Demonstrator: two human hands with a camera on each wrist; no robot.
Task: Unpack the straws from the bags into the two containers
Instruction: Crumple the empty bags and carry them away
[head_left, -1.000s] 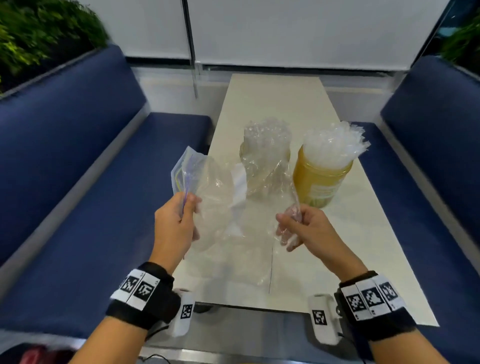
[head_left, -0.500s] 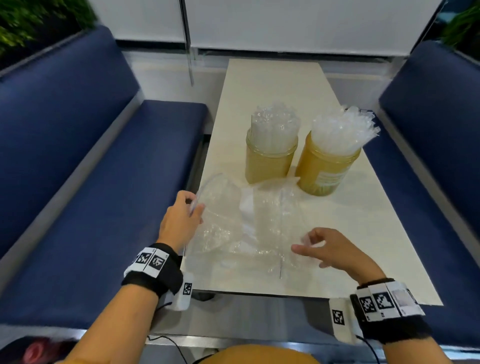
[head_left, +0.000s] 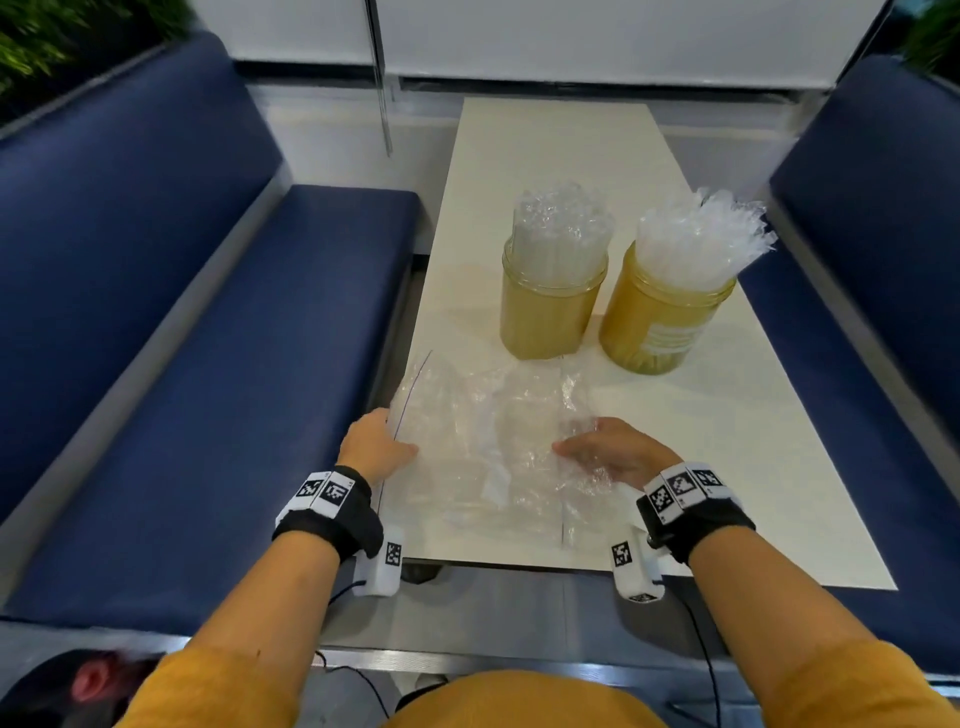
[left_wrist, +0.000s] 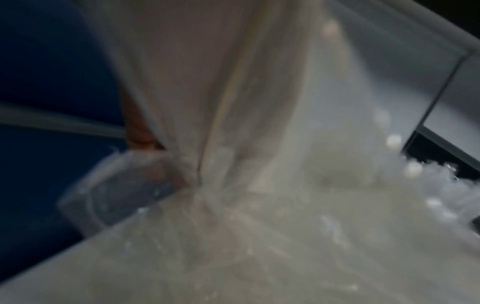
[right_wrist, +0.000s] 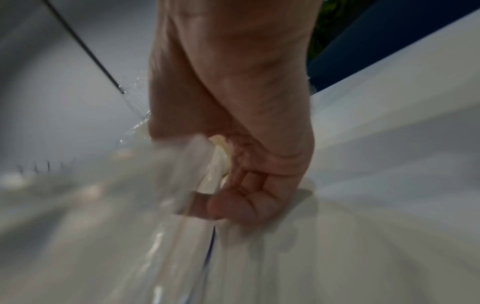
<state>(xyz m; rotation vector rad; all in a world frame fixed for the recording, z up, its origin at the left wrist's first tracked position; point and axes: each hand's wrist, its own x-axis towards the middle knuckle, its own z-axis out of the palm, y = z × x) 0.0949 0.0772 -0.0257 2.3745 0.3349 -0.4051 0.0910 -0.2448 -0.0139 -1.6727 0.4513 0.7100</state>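
Crinkled clear plastic bags (head_left: 483, 447) lie flattened on the smooth cream table (head_left: 727, 447), at 6 o'clock from two amber cylindrical jars (head_left: 550, 306) bristling with translucent straws (head_left: 696, 234). The left hand (head_left: 375, 446) pinches the bags' 9 o'clock edge; the right hand (head_left: 618, 451), its grip curled, clutches film at 3 o'clock

Two amber jars (head_left: 550, 306) (head_left: 662, 317) stand upright side by side at frame centre, each packed with clear straws (head_left: 558, 223) (head_left: 696, 228). Crumpled, empty clear bags (head_left: 483, 447) lie flat below them.
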